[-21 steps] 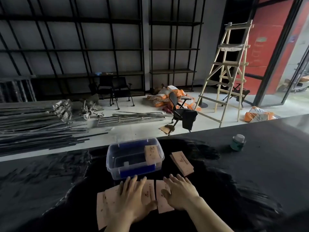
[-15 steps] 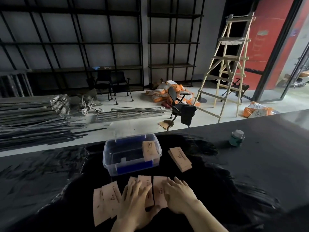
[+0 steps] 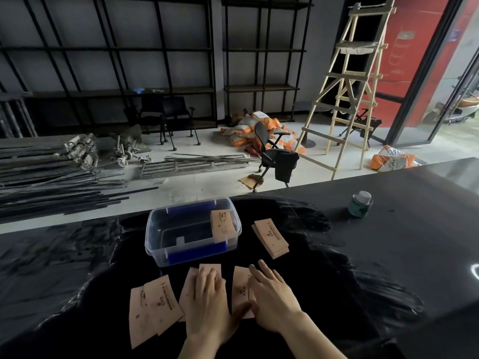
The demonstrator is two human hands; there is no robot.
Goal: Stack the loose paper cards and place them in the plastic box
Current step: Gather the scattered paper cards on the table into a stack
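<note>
Tan paper cards lie spread on the black table in front of the clear plastic box (image 3: 155, 230). My left hand (image 3: 207, 304) rests flat on the middle cards (image 3: 190, 286), fingers together. My right hand (image 3: 272, 296) lies flat, fingers spread, on another card (image 3: 239, 288) just to the right. Two overlapping cards (image 3: 153, 307) sit loose at the left, untouched. A small stack of cards (image 3: 270, 238) lies right of the box. One card (image 3: 223, 225) leans inside the box against its right wall. Neither hand lifts a card.
A small green jar with a white lid (image 3: 360, 203) stands far right on the table. The table's far edge (image 3: 77, 224) runs just behind the box. Beyond it are metal rods, office chairs, a wooden ladder (image 3: 347, 94) and orange sacks on the floor.
Both hands have slid the cards under them to the right, away from the two left cards, which now lie uncovered. The camera has tilted down slightly.
</note>
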